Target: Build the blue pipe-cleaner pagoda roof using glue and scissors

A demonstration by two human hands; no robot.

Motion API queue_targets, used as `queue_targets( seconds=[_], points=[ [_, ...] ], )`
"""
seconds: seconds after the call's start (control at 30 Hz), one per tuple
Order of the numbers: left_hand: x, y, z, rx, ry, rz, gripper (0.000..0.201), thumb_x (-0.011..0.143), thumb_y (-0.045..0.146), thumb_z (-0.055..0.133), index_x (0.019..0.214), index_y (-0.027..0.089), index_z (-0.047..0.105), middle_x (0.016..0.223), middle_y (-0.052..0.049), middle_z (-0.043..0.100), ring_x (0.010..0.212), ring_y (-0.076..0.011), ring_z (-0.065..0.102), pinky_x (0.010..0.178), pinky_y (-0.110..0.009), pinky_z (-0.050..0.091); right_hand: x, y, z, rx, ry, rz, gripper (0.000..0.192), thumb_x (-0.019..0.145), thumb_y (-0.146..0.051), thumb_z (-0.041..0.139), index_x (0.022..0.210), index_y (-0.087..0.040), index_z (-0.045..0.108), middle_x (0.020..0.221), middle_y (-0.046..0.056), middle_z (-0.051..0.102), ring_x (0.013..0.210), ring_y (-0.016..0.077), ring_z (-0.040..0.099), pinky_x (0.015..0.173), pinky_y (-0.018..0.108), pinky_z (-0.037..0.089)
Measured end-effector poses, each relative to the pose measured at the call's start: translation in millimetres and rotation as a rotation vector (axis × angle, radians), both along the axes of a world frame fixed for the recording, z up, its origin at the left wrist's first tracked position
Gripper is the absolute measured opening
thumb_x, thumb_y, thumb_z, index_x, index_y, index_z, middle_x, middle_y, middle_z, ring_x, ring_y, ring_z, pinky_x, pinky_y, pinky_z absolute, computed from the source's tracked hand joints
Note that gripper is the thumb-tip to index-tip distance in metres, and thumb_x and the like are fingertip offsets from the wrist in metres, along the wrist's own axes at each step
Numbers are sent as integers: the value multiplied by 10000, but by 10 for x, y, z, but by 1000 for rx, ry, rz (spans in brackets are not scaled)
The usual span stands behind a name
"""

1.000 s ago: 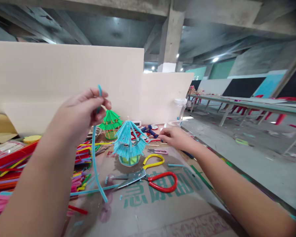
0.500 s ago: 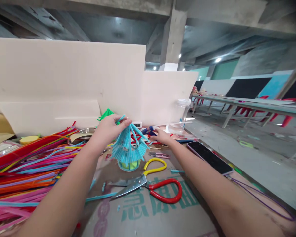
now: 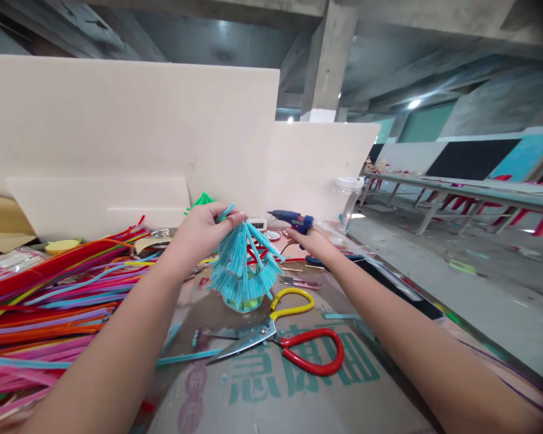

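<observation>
Craft workshop in a bare concrete hall: exposed beams and pillar (image 3: 328, 57), long worktables (image 3: 461, 194) with red chairs (image 3: 536, 220), piled pipe cleaners (image 3: 49, 307), scissors (image 3: 280, 343), probably a glue gun (image 3: 294, 219)

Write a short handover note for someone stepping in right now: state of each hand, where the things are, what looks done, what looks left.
Left hand: pinching the top of the blue pipe-cleaner pavilion, which stands on the cardboard.
Right hand: holding the blue glue gun up behind the pavilion.
Scissors lie in front; loose pipe cleaners are piled to the left.
Done: tiered roof looks built.
Left: probably gluing at the top.
</observation>
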State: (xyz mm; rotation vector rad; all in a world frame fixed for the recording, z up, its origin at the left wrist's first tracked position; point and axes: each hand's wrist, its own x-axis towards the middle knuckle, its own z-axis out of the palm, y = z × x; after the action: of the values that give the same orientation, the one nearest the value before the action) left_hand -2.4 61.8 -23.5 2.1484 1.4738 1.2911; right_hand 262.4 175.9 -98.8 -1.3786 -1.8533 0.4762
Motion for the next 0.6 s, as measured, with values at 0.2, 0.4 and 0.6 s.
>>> queue_targets(
  seconds=[0.2,0.4,0.6],
  points=[
    [-18,-15,15,-24,14,-15,390,842,505,556,838,143,701,611,24,504,566,-119,421,523,-228,302,49,-462,447,165,381,202,363,836,-482,637,1048,-190,672,1083,100,727,851,231,724,812,367,559],
    [-38,-35,41,-57,15,-40,395,852,525,547,809,153,674,590,41,469,519,-101,398,501,-219,308,34,-929,652,243,336,398,336,860,-520,614,835,-191,681,832,59,723,766,201,695,770,346,552],
    [-24,-82,69,-89,28,-98,368,863,518,540,843,174,672,570,57,476,486,-95,409,522,-222,358,-36,-1147,671,222,128,457,361,813,-559,623,787,-210,709,829,56,739,830,242,691,726,335,540]
  ],
)
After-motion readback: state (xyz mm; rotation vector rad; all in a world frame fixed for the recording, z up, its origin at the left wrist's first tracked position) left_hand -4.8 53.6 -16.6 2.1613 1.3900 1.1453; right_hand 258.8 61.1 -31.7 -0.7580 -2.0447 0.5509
